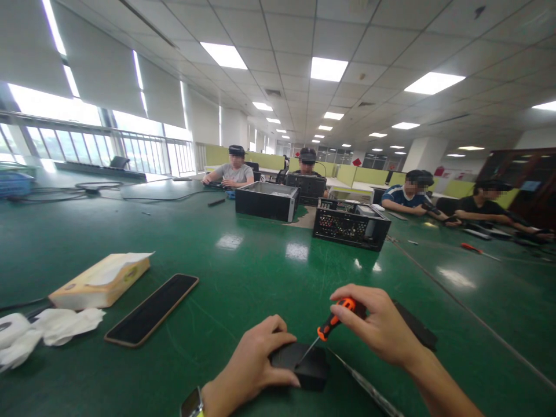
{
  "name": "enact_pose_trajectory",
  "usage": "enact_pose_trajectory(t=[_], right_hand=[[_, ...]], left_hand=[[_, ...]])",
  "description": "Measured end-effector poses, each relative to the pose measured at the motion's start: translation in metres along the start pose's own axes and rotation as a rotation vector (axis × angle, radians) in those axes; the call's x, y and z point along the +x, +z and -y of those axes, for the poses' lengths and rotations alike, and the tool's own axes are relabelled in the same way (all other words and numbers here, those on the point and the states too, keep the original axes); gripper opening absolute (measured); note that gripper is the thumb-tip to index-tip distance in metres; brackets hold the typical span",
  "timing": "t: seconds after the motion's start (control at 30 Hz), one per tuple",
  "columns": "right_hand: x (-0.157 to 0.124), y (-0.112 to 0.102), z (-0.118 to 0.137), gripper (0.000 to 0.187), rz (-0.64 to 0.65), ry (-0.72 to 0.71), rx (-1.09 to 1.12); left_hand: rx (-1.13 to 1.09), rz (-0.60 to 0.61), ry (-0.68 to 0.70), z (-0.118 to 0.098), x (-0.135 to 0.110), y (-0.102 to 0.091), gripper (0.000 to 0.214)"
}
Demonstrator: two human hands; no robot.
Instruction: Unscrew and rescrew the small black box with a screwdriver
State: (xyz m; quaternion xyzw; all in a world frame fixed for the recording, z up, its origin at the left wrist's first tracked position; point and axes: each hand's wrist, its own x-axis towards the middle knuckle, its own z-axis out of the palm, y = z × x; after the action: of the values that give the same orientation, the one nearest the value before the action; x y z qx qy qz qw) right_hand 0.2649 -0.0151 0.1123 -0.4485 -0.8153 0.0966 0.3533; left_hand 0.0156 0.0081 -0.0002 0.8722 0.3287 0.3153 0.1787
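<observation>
Pressing the left hand (256, 362) down on the near left side of a small black box (306, 368), fingers wrapped closed over its top edge, thumb lying along its front. Seemingly bracing it flat on the worktop (243, 272) against any push from the tool. Wearing a watch (192, 403) on that wrist, at the bottom edge of the view.

Pinching an orange-handled screwdriver (333, 324) in the right hand (380, 331), fingers closed round the upper handle, thumb and forefinger near its top. Tilting the shaft down and to the left, tip meeting the top face of the box close to the left fingertips. Probably gripping high and lightly for turning rather than for force. Not showing what the tip is seated in: too small to tell.

Keeping the box at the near edge of the worktop, right in front of the body, between both hands. Leaving a flat black part (417, 329) just behind the right hand and a thin metal strip (365, 385) running past the box on its right, both within reach and likely set aside there.

Lying off to the left, well apart from the work: a phone (152, 308) face up, a tissue box (102, 281), crumpled tissues (65, 325). Standing farther back in mid-worktop, an open computer case (266, 201) and a perforated case (350, 225). Sitting beyond those, other people bending over their own work.
</observation>
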Motion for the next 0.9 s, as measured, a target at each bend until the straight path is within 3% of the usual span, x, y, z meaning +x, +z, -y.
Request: enact_pose_trajectory(t=[0.33, 0.57, 0.77, 0.9], right_hand=[[-0.01, -0.011, 0.014, 0.025, 0.127, -0.117, 0.023], [-0.016, -0.008, 0.017, 0.026, 0.034, -0.216, -0.115], [-0.013, -0.014, 0.023, 0.031, 0.115, -0.236, 0.002], [-0.014, -0.012, 0.021, 0.024, 0.093, -0.194, -0.049]], left_hand=[[0.009, -0.005, 0.011, -0.003, 0.0, -0.001, 0.067], [0.02, 0.002, 0.013, 0.0, 0.001, 0.001, 0.067], [0.017, -0.004, 0.021, 0.002, 0.0, 0.002, 0.066], [0.023, -0.008, 0.024, 0.001, 0.0, 0.002, 0.066]])
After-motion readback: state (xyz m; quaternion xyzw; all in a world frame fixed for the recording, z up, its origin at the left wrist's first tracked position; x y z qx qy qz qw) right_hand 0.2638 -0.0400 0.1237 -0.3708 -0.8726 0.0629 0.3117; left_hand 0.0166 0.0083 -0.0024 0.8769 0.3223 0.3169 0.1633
